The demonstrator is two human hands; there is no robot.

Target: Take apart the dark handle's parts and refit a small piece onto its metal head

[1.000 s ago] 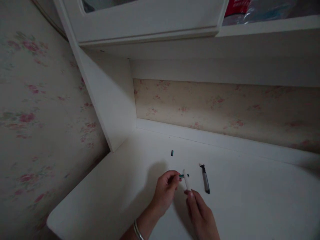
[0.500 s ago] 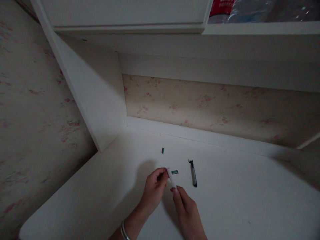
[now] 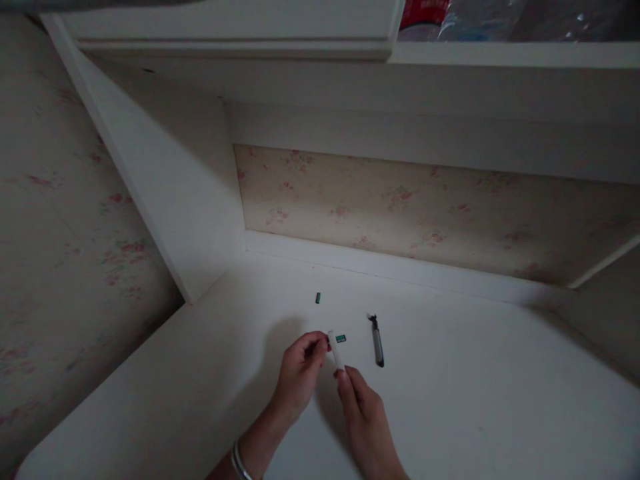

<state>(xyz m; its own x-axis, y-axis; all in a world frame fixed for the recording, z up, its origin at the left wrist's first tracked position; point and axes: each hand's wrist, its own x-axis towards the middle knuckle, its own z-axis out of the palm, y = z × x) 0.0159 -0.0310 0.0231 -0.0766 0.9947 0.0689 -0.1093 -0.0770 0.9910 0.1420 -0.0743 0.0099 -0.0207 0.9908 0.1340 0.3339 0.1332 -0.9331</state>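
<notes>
Over the desk, a slim white razor [image 3: 337, 357] slants between my two hands. My right hand [image 3: 366, 407] is closed around its lower end. At the upper end, my left hand [image 3: 300, 373] is closed with thumb and fingertips pinching the razor's head; whether a small part is also in that pinch is hidden. Just right of the head, a green and black blade cartridge [image 3: 341, 339] lies on the desk. A second blade cartridge [image 3: 318, 298] lies farther back. To the right rests a grey and black razor handle [image 3: 378, 343].
The white desk [image 3: 450, 400] runs back to a low ledge and flowered wallpaper [image 3: 345, 193]. A white side panel [image 3: 165, 173] stands at the left. Overhead is a white cabinet [image 3: 230, 27], with a red package and clear plastic bags [image 3: 480, 20] on its right shelf.
The camera view has shifted slightly, so everything sits a little farther left. Both hands keep their hold on the white razor, with little other visible movement.
</notes>
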